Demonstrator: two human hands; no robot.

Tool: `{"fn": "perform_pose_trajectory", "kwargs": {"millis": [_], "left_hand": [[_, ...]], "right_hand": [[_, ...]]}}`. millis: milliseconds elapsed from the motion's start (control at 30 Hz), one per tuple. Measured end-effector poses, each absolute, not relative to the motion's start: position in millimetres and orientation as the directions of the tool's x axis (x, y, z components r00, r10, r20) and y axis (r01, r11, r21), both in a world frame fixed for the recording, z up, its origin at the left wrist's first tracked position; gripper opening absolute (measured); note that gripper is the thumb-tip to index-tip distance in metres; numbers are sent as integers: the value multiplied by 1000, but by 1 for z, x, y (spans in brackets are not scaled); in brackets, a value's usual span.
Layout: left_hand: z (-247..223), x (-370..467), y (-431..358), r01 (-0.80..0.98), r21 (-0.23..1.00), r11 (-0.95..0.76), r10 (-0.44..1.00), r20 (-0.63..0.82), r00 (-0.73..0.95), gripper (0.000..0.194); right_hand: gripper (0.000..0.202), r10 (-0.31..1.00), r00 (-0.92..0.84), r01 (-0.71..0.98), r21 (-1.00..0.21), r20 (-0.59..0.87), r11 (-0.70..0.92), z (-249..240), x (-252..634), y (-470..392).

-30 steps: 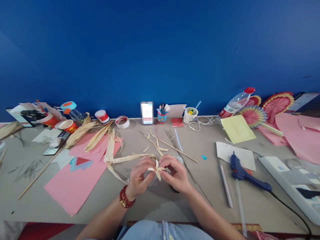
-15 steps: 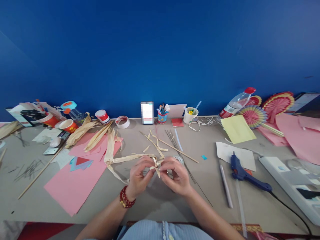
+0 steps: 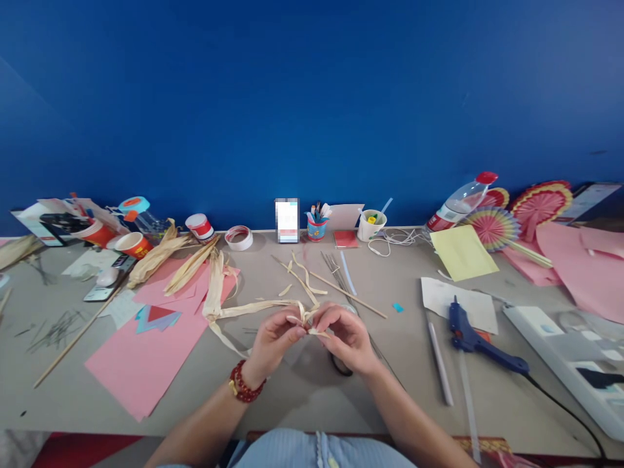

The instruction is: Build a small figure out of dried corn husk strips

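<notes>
Small, pale, petalled husk piece (image 3: 307,318) between fingers (image 3: 336,316)

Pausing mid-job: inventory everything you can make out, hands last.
Husk piece: 1, cream, front centre
Husk strips: several, cream, around centre
Dried husks: several, tan, back left
Paper sheets: several, pink, left and far right
Yellow sheet: 1, yellow, back right
Paper cups: 2, red, back left
Tape roll: 1, white, back left
Lit screen: 1, white, back centre
Pen cup: 1, blue and red, back centre
Bottles: 2, clear, back left and back right
Fans: 3, red, yellow, pastel, back right
Wires: many, grey, left and centre
Glue gun: 1, blue, right
Power strip: 1, white, far right
Bracelet: strands uncountable, red, left wrist
Left hand: 1, front centre, pinching husk piece
Right hand: 1, front centre, pinching husk piece
</notes>
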State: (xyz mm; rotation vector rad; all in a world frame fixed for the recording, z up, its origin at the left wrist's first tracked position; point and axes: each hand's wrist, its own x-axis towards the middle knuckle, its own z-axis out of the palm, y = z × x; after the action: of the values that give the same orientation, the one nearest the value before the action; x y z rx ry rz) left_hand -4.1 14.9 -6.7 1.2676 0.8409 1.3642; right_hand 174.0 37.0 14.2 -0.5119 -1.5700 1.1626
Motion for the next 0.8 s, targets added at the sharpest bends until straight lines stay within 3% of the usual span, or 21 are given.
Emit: {"fn": "perform_pose_trajectory", "kwargs": {"millis": [167, 333, 600, 800], "left_hand": [[-11, -3, 15, -377, 926, -2, 982, 73, 174, 15], [-7, -1, 13, -392, 917, 72, 982, 3, 188, 19], [-7, 1, 12, -355, 934, -31, 999, 42, 22, 16], [-4, 2, 11, -306, 947, -100, 995, 93, -36, 14]], "right_hand": [[6, 779, -371, -264, -862, 505, 433, 13, 176, 42], [5, 765, -415, -265, -870, 493, 417, 12, 177, 43], [19, 870, -410, -323, -936, 274, 143, 1, 170, 38], [16, 906, -337, -225, -956, 255, 186, -3, 162, 36]]}}
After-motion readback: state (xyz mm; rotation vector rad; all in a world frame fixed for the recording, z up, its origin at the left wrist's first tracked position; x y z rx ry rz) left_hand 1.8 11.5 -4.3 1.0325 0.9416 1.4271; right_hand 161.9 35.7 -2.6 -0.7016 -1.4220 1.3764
